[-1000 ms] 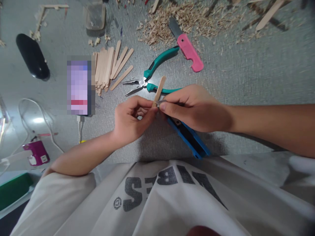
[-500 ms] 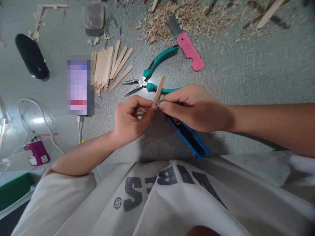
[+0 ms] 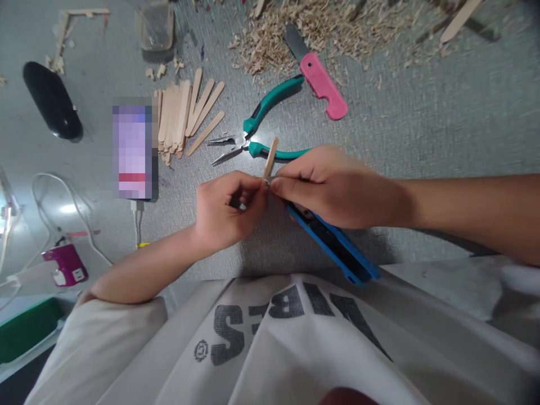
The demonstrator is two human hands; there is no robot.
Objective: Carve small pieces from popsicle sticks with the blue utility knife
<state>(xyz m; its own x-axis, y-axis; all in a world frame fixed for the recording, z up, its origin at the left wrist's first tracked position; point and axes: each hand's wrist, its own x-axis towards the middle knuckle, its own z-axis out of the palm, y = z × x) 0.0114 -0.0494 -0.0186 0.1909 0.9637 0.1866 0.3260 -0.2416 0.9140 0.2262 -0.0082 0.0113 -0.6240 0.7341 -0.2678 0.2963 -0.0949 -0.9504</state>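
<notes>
My left hand (image 3: 230, 211) pinches the lower end of a wooden craft stick (image 3: 272, 155), which points up and slightly right. My right hand (image 3: 337, 188) is closed around a blue utility knife (image 3: 333, 242), its handle slanting down to the right below the palm. The short piece of blade showing by my right thumb meets the stick close to my left fingertips; the exact contact is hidden by the fingers. Just beyond the stick lie open needle-nose pliers (image 3: 274, 101) with green handles, one handle partly behind my right hand.
A pink folding saw (image 3: 323, 84) lies beside wood shavings (image 3: 270, 48). Several craft sticks (image 3: 172, 115) are piled next to a phone (image 3: 133, 152) on a white cable. Further left are a black case (image 3: 53, 101) and a purple adapter (image 3: 67, 264). A clear container (image 3: 156, 25) stands behind.
The knife handle has swung and shifted down to the right. The craft stick has turned to show a narrower side, and both hands stay close together.
</notes>
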